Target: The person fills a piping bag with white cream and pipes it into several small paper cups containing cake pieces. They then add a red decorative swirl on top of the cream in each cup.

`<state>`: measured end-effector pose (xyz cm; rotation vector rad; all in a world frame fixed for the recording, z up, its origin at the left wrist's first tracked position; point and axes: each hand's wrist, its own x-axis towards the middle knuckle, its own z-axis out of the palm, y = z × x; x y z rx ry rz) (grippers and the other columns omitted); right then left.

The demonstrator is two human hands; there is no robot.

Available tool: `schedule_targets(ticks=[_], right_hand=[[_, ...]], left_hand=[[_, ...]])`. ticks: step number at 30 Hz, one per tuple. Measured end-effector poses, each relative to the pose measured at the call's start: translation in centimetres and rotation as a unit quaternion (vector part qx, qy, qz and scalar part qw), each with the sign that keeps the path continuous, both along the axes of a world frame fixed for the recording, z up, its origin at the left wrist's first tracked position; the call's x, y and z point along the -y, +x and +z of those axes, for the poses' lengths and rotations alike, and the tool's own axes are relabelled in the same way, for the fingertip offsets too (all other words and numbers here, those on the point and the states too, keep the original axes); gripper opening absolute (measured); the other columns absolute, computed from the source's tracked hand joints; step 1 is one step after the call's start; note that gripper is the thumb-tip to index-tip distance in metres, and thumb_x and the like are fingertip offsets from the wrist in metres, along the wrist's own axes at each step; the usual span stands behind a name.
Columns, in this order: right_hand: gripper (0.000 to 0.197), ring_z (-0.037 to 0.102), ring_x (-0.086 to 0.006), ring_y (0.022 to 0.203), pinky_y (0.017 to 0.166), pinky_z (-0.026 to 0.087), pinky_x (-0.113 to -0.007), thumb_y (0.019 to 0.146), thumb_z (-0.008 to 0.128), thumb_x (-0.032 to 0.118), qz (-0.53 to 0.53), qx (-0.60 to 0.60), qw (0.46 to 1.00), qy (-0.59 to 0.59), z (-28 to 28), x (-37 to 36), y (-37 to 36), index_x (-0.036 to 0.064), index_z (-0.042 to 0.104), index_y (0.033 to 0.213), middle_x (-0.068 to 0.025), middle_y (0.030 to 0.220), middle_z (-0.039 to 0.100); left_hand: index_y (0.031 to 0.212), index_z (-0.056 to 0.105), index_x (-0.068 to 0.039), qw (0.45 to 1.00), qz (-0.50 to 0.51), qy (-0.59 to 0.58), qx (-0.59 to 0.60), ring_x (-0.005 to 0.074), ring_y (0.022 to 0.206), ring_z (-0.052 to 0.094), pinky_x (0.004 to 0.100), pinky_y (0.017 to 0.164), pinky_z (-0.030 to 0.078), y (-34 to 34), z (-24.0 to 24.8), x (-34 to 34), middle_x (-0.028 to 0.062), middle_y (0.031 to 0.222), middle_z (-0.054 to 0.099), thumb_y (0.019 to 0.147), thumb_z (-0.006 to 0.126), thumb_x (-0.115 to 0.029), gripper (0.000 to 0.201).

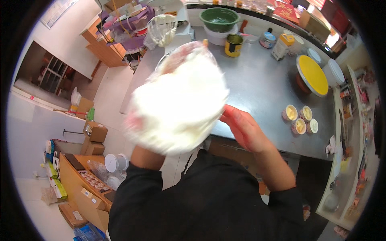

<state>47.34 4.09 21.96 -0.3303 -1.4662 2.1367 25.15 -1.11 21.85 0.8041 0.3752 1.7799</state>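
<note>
Across the centre and right of the frame, a grey metal bench [257, 76]. In front of it, just left of centre, a big white creamy mass [181, 96], blurred and pinkish in patches, probably cream in a soft clear bag, though too smeared to tell. At right on the bench, a round yellow-topped stand [313, 75]; at top centre, a green basin [219, 18]. Below the mass, a left forearm [148, 158] running up behind it, with the left hand hidden; cannot tell its grip, but likely supporting the load. Right of the mass, the right hand [247, 130], fingers stretched toward its edge, tips partly covered; cannot tell whether pinching, pressing or merely near. At top, left of centre, a cream-coated whisk [163, 30]; smallest, at right, four little cups [298, 127] with pale filling. Looks like the step of handling bulk cream, perhaps ahead of portioning. Seems to call next for steadying the bulging load from both sides, gathering any loose edge and guarding against slumping.
</note>
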Motion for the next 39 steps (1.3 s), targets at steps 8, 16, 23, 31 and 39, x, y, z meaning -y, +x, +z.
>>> schedule_targets(ticks=[8,16,23,31,39], right_hand=[[0.018,0.052,-0.0179,0.097,0.087,0.038,-0.033,0.091,0.043,0.018,-0.213,-0.276,0.905,-0.242,0.0,2.3,13.8,0.0035,0.053,0.094,-0.0068,0.103,0.057],[0.017,0.056,-0.0134,0.080,0.077,0.046,-0.030,0.090,0.044,0.015,-0.321,-0.233,0.899,-0.185,6.8,2.1,20.9,0.0020,0.055,0.090,-0.0055,0.085,0.059],[0.023,0.059,-0.0193,0.089,0.083,0.046,-0.034,0.091,0.041,0.017,-0.328,-0.190,0.925,-0.013,10.4,-1.1,22.7,0.0004,0.054,0.099,-0.0095,0.092,0.061],[0.016,0.057,-0.0101,0.060,0.057,0.047,-0.023,0.087,0.051,0.017,-0.368,0.041,0.915,0.156,12.9,-3.5,21.9,0.0029,0.059,0.089,-0.0022,0.071,0.060],[0.015,0.059,-0.0117,0.060,0.057,0.050,-0.023,0.085,0.051,0.017,-0.371,0.222,0.887,0.162,12.7,-11.2,23.6,0.0033,0.057,0.082,-0.0063,0.072,0.062]], left_hand=[[0.126,0.034,0.003,0.989,-0.139,0.029,-0.041,0.0206,0.108,0.048,0.0357,0.094,0.040,16.3,1.2,-3.2,0.0121,0.121,0.047,0.065,0.074,-0.013,0.074],[0.126,0.035,0.002,0.957,0.002,0.146,-0.251,0.0162,0.110,0.046,0.0330,0.095,0.038,26.0,-0.5,-3.9,0.0102,0.119,0.049,0.060,0.079,-0.015,0.081],[0.132,0.028,-0.003,0.841,-0.010,0.152,-0.519,0.0213,0.122,0.037,0.0363,0.104,0.027,26.8,0.7,-2.2,0.0106,0.132,0.038,0.072,0.070,-0.028,0.077],[0.112,0.054,-0.003,0.893,-0.069,-0.065,-0.439,0.0150,0.109,0.047,0.0309,0.088,0.039,21.4,5.9,-5.5,0.0099,0.114,0.054,0.090,0.036,-0.049,0.054],[0.092,0.060,0.003,0.582,-0.062,-0.215,-0.782,0.0227,0.075,0.065,0.0341,0.064,0.049,15.1,16.3,-9.4,0.0147,0.080,0.065,0.085,0.021,-0.064,0.077]])
